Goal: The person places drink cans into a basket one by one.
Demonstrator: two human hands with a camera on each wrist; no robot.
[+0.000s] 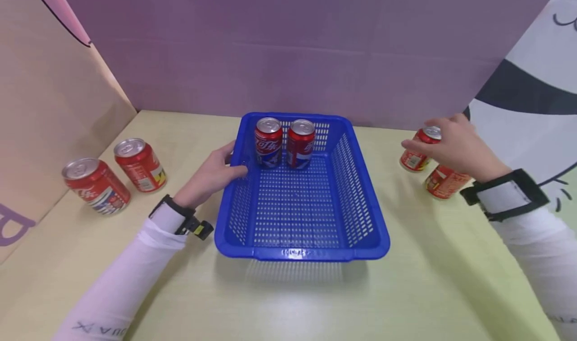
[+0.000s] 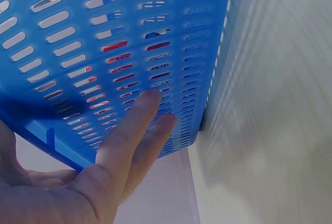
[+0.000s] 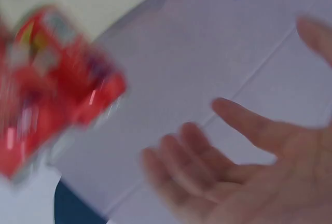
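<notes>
A blue plastic basket with slotted walls stands on the table. Inside it, at the back left, a red soda can and a second soda can stand upright side by side. My left hand holds the basket's left rim, thumb over the top; in the left wrist view its fingers lie along the outer wall. Over on the right, my right hand hovers with fingers spread and nothing in them, overlapping a red can and another can. The right wrist view shows blurred cans apart from the hand.
Two more red cans, an outer can and an inner can, stand on the table left of my left hand. A purple-grey panel rises behind the basket, with printed side panels at left and right.
</notes>
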